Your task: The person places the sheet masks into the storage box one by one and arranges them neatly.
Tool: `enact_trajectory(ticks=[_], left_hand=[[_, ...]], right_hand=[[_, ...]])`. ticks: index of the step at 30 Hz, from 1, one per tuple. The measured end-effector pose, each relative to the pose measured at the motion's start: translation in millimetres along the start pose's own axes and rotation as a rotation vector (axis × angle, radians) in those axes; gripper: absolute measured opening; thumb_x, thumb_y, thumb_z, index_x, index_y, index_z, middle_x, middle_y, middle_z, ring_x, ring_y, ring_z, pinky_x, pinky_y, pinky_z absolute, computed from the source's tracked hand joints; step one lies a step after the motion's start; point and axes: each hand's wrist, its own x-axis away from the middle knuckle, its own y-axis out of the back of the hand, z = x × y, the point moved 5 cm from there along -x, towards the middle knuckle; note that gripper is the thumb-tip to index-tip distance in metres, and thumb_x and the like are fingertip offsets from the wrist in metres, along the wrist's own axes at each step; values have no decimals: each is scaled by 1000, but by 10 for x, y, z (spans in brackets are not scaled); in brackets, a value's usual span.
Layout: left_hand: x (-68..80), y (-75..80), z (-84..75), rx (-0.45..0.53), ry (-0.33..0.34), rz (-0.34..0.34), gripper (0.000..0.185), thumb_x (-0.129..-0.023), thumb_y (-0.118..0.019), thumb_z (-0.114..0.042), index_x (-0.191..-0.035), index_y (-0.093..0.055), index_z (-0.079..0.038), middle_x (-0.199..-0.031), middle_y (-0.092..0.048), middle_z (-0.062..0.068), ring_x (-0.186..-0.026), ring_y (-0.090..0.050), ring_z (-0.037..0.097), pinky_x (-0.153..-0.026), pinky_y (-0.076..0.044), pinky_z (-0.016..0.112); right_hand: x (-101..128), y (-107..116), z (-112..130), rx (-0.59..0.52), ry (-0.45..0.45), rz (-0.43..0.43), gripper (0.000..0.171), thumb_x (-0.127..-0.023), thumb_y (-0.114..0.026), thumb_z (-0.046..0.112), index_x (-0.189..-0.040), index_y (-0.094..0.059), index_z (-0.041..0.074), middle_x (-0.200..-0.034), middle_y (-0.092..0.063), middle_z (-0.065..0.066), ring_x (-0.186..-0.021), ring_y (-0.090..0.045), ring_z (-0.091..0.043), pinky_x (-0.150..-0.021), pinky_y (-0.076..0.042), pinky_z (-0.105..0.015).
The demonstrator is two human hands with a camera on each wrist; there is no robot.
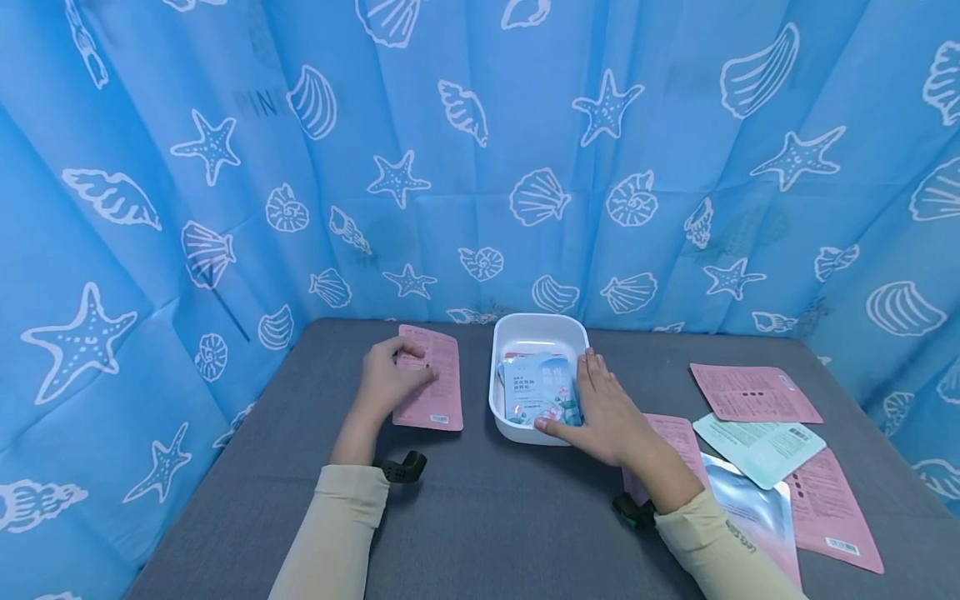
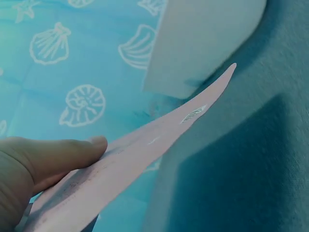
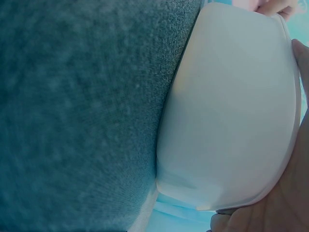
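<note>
My left hand pinches a flat pink sachet by its left side. The left wrist view shows the thumb on top of the pink sachet, which is tilted above the table with its shadow below. My right hand rests at the near right corner of a white plastic tray, fingers straight along its right rim and thumb over the near rim. Inside the tray lie light blue sachets with a pink flower print, a bit of pink behind them. The right wrist view shows the tray's smooth outer wall.
To the right lie a pink sachet, a pale green sachet, another pink sachet and a silvery blue one. One more pink sachet is partly under my right forearm. A blue shell-print curtain hangs behind the grey table.
</note>
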Motion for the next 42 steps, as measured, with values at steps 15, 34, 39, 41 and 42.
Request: enact_trajectory(ticks=[15, 34, 39, 41, 42], left_hand=[[32, 61, -289, 150, -67, 29, 33, -88, -88, -17, -116, -74, -10, -125, -69, 11, -90, -69, 28, -72, -60, 33], [53, -52, -404, 262, -95, 72, 41, -89, -85, -13, -127, -70, -8, -128, -66, 14, -94, -75, 30, -78, -67, 40], [61, -106, -425, 296, -96, 100, 44, -90, -83, -11, -132, -68, -9, -131, -65, 15, -96, -75, 33, -79, -67, 42], [70, -130, -429, 312, -93, 115, 47, -90, -83, -9, -134, -66, -8, -130, -66, 16, -97, -76, 34, -79, -67, 42], [76, -143, -431, 317, -90, 122, 48, -90, -82, -9, -135, -65, -9, -130, -66, 17, -97, -76, 34, -79, -67, 42]], right_hand=[[15, 15, 30, -1, 7, -19, 133, -88, -54, 88, -168, -4, -6, -178, 0, -25, -165, -4, -46, -131, -14, -63], [0, 12, 24, -4, 2, -19, 133, -87, -54, 88, -168, -5, -5, -178, 0, -24, -165, -3, -45, -131, -14, -63], [-4, 5, 20, -7, 1, -17, 134, -87, -55, 89, -168, -4, -5, -178, 1, -24, -165, -3, -45, -132, -14, -63], [-4, 2, 18, -5, 1, -16, 134, -86, -55, 89, -168, -4, -5, -178, 1, -24, -166, -3, -45, -132, -14, -63], [-6, -2, 12, -4, -1, -15, 134, -86, -54, 89, -168, -4, -5, -178, 2, -24, -166, -2, -45, -132, -14, -63]])
